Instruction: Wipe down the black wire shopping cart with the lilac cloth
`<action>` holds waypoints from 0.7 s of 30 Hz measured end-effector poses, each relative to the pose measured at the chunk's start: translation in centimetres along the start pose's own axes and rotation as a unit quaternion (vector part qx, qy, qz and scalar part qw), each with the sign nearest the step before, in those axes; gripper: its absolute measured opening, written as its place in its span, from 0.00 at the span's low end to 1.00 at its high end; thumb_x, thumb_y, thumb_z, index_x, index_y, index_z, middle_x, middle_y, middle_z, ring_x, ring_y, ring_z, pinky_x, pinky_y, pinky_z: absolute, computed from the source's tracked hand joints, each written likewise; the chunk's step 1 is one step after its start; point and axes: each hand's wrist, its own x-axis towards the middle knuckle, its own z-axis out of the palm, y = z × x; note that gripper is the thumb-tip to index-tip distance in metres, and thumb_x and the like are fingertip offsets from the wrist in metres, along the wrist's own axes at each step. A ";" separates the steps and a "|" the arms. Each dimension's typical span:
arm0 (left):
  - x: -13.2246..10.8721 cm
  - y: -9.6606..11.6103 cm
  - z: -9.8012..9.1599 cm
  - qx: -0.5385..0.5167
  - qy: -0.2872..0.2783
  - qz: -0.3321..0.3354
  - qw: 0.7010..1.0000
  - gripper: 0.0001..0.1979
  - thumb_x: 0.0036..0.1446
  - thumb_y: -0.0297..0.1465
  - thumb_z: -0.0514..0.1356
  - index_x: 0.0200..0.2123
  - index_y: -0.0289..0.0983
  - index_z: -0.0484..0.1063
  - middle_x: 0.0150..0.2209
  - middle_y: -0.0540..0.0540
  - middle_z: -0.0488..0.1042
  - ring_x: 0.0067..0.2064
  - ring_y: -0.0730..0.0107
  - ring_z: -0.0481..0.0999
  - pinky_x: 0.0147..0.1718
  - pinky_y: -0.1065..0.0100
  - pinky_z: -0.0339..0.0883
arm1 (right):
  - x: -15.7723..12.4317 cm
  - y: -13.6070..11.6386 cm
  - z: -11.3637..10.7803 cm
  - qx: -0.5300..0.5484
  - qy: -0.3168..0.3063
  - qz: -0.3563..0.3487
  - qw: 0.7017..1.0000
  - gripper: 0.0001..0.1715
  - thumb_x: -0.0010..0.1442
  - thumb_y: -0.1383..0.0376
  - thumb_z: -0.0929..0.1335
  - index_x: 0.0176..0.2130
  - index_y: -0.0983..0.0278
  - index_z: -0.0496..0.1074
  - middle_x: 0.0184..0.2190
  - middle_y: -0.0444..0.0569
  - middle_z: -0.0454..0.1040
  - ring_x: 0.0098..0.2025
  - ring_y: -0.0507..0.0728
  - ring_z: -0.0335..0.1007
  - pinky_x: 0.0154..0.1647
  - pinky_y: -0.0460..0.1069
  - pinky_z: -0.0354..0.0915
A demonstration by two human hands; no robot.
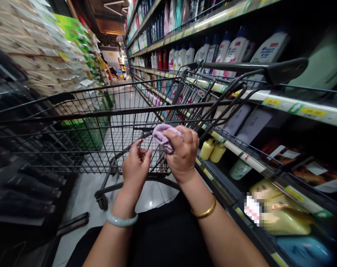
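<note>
My right hand (183, 154) grips a bunched light-purple cloth (160, 136), its fingers wrapped around the near side. Just left of it, my left hand (135, 163) is loosely curled, with a gap between thumb and fingertips and nothing visible in it. The two hands are apart. Directly in front of both stands a black wire shopping cart (113, 113), seen from the side. Its push handle (241, 66) is at the upper right. The cloth and my fingers are close to the cart's side mesh; whether they touch it I cannot tell.
On the right run store shelves (304, 107) with several shampoo bottles (235, 48) and yellow pump bottles (212, 150). Stacked packs (37, 44) line the left side. A tiled aisle floor (124, 94) stretches ahead beyond the cart. One cart wheel (102, 202) shows below.
</note>
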 end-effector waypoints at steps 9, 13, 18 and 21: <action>1.2 -0.1 -0.3 -0.007 -0.027 -0.046 0.999 0.15 0.59 0.42 0.62 0.46 0.41 0.73 0.30 0.52 0.75 0.31 0.69 0.72 0.35 0.67 0.61 | -0.3 -0.5 -0.1 -0.010 -0.019 -0.032 0.999 0.18 0.65 0.67 0.70 0.52 0.50 0.79 0.54 0.49 0.75 0.56 0.61 0.64 0.56 0.57 0.62; 1.2 -0.2 -0.4 -0.018 -0.022 -0.036 0.999 0.15 0.59 0.43 0.62 0.45 0.41 0.73 0.28 0.53 0.72 0.30 0.70 0.71 0.33 0.67 0.60 | -0.1 -0.7 -0.2 -0.014 0.005 -0.021 1.000 0.16 0.65 0.67 0.70 0.50 0.51 0.79 0.53 0.50 0.75 0.56 0.62 0.64 0.56 0.58 0.62; 1.2 -0.2 -0.7 0.020 -0.018 -0.037 0.999 0.12 0.58 0.37 0.63 0.44 0.41 0.73 0.29 0.53 0.74 0.31 0.69 0.71 0.33 0.68 0.58 | 0.0 -0.8 -0.3 0.012 -0.059 -0.052 0.997 0.19 0.65 0.66 0.70 0.53 0.48 0.79 0.55 0.49 0.73 0.57 0.63 0.62 0.57 0.58 0.61; 1.2 0.0 -0.8 0.033 -0.016 -0.031 0.999 0.12 0.59 0.41 0.63 0.42 0.41 0.72 0.26 0.54 0.71 0.29 0.70 0.69 0.33 0.68 0.57 | 0.7 -0.3 -0.8 0.015 0.011 0.005 1.000 0.16 0.67 0.65 0.69 0.52 0.50 0.80 0.54 0.52 0.71 0.58 0.64 0.62 0.60 0.59 0.61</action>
